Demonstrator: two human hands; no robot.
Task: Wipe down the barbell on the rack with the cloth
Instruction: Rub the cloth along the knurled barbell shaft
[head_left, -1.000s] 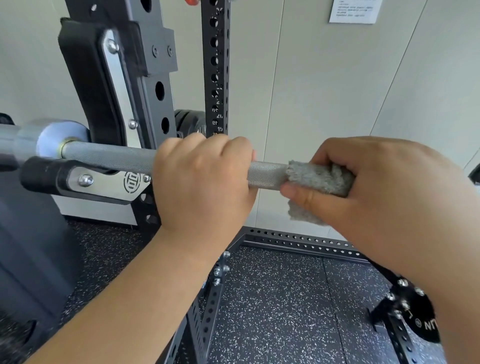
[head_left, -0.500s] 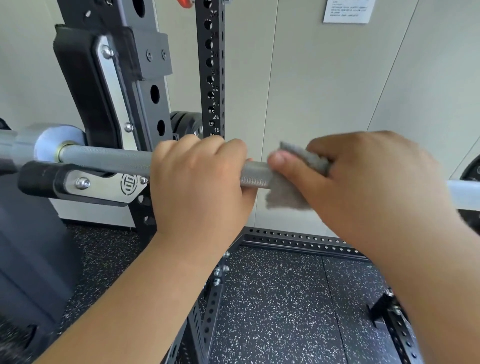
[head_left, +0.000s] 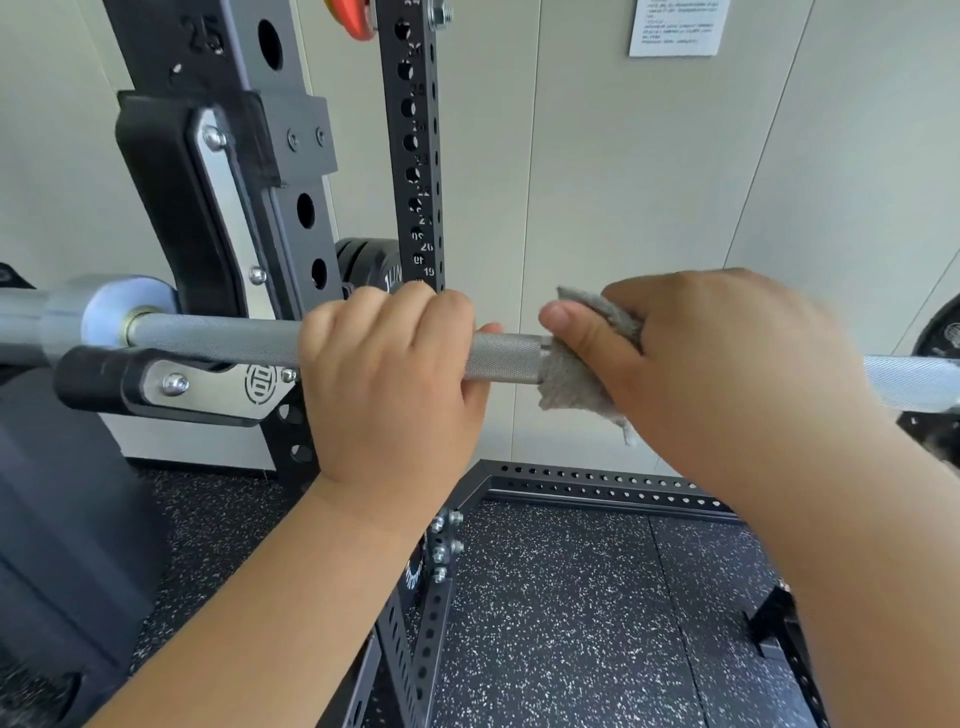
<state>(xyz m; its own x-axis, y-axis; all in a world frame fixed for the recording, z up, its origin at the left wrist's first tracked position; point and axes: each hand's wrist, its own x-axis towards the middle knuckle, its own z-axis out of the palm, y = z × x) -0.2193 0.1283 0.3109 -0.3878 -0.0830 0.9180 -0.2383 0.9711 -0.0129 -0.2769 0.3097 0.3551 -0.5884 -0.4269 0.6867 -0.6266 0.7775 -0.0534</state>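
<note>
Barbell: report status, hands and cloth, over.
Status: left hand grips the bare barbell by the rack hook; right hand pinches the grey cloth round the bar beside it; left hand covers the stretch leftward of the cloth.

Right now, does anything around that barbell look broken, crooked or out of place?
Nothing stands out. The barbell rests in the rack's hook, the left hand grips its shaft, and the right hand holds the grey cloth against the bar.
</note>
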